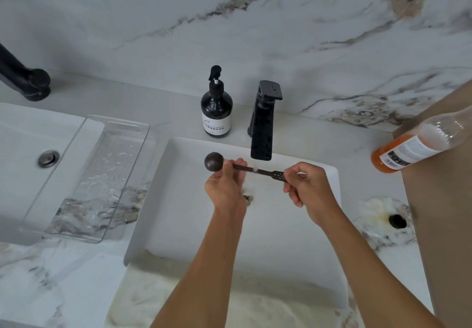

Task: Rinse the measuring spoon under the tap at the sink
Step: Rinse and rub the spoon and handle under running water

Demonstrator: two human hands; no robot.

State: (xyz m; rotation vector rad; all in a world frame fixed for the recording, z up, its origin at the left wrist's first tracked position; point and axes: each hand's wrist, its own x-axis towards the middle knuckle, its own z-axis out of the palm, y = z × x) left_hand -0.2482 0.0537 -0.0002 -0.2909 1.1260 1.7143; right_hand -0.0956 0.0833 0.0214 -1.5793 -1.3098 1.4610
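Observation:
A dark measuring spoon [258,170] with a round bowl at its left end lies level over the white sink [158,200], just below the spout of the black tap [263,128]. My left hand [226,187] pinches the handle right beside the bowl. My right hand [306,187] grips the flat perforated end of the handle. A thin stream of water hits the middle of the handle and splashes into the basin near the drain, which my left hand mostly hides.
A black soap pump bottle [216,107] stands left of the tap. A clear plastic tray [86,176] lies on the counter at the left, partly over a second sink [15,138]. An orange liquid bottle [419,146] and a black cap [397,221] sit at the right.

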